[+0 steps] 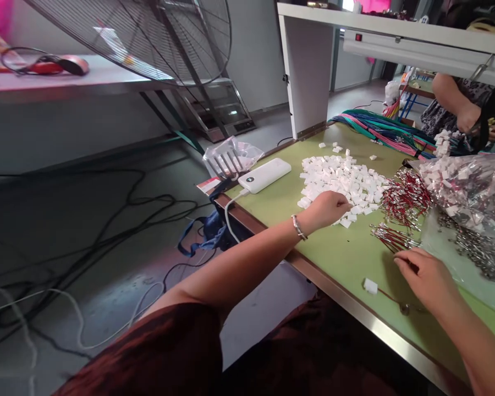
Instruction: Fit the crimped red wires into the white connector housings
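My left hand [328,209] reaches into the near edge of a heap of small white plastic connectors [342,179] on the green table [338,253], fingers curled together on the pieces. My right hand [423,275] rests on the table beside a bundle of short red wires with metal ends [396,236], fingertips pinched near the wire ends. One assembled wire with a white connector [371,286] lies just left of my right hand.
A white power bank [264,175] with a cable lies at the table's left corner. A clear bag of connectors [470,184] sits at right above metal terminals [478,253]. Coloured cable bundles [379,129] lie at back. Another person's hands [474,118] work opposite. A large fan [157,38] stands left.
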The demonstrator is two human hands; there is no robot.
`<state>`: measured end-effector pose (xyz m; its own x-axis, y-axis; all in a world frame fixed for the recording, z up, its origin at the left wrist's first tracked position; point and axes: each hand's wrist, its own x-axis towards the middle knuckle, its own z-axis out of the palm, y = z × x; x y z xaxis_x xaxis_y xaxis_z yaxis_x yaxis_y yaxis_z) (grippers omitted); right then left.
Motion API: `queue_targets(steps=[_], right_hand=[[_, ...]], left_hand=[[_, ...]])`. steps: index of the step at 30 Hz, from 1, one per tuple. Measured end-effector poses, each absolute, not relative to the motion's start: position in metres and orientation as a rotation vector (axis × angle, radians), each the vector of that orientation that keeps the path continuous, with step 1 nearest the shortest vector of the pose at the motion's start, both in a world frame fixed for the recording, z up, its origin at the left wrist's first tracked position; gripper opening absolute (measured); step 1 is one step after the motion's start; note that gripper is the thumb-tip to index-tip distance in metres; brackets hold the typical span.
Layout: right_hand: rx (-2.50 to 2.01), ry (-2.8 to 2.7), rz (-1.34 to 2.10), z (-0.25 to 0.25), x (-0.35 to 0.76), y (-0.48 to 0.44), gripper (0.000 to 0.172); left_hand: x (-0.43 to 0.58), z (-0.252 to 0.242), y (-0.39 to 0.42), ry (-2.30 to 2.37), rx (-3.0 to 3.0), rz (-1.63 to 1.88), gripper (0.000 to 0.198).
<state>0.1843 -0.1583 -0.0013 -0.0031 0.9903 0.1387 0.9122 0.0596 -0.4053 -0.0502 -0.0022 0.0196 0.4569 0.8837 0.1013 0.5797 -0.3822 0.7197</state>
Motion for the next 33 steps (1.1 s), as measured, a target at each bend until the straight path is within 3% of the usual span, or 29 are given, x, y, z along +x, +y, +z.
queue_targets(steps=[7, 9, 22, 27, 33], right_hand=[[-2.184, -2.156, -0.042, -0.006, 0.177, -0.125, 0.017], [-2.178, -2.163, -0.069, -0.007, 0.174, -0.125, 0.017], [-2.007, -1.848, 0.202, 0.002, 0.181, -0.142, 0.012], [-1.882, -1.531, 0.469, 0.010, 0.181, -0.144, 0.028], [-1.870, -1.406, 0.394, 0.022, 0.183, -0.149, 0.034]], left_hand=[[-0.042, 0.020, -0.009, 1.052, 2.519, 0.288, 0.011], [-0.045, 0.015, -0.010, 0.986, 2.597, 0.239, 0.017], [-0.036, 0.008, -0.013, 0.807, 2.602, 0.354, 0.013], [-0.017, 0.033, -0.027, 0.799, 2.023, 0.578, 0.014], [0.006, 0.024, -0.026, 0.560, 1.152, 0.539, 0.010]])
